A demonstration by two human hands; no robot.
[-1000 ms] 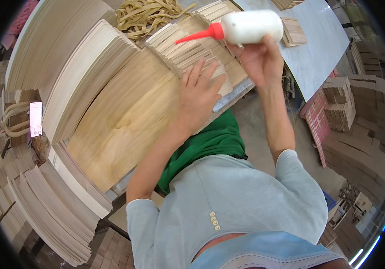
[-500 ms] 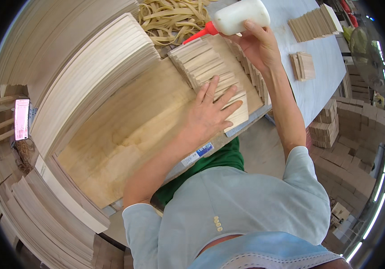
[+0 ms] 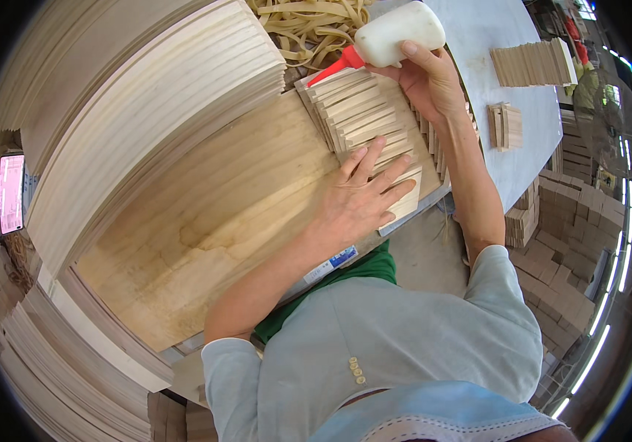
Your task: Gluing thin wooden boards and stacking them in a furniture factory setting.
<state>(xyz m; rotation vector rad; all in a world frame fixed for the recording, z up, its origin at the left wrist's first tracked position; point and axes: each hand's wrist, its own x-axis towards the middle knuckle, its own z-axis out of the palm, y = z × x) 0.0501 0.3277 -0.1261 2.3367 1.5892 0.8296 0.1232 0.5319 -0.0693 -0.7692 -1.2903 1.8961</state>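
Observation:
My right hand (image 3: 430, 77) is closed round a white glue bottle (image 3: 400, 33) with a long red nozzle. The bottle is tilted, and its tip points down to the left at the far end of a row of thin wooden slats (image 3: 356, 107), which lie overlapped like steps. On the near part of that row rests my left hand (image 3: 360, 191), its fingers spread and nothing gripped. Some slats under its palm are hidden. A second row of slats (image 3: 431, 144) lies to the right, partly covered by my right hand and forearm.
The rows lie on a wooden board (image 3: 205, 214). Tall stacks of pale wooden boards (image 3: 161, 88) line the left side. Yellowish bands (image 3: 308, 29) heap at the far edge. Small slat stacks (image 3: 533, 65) stand on a pale blue-grey table (image 3: 478, 44); a fan (image 3: 610, 121) is beyond.
The view has shifted slightly, so most things sit lower in it. My right hand still holds the bottle over the far slats; my left hand remains spread on the row.

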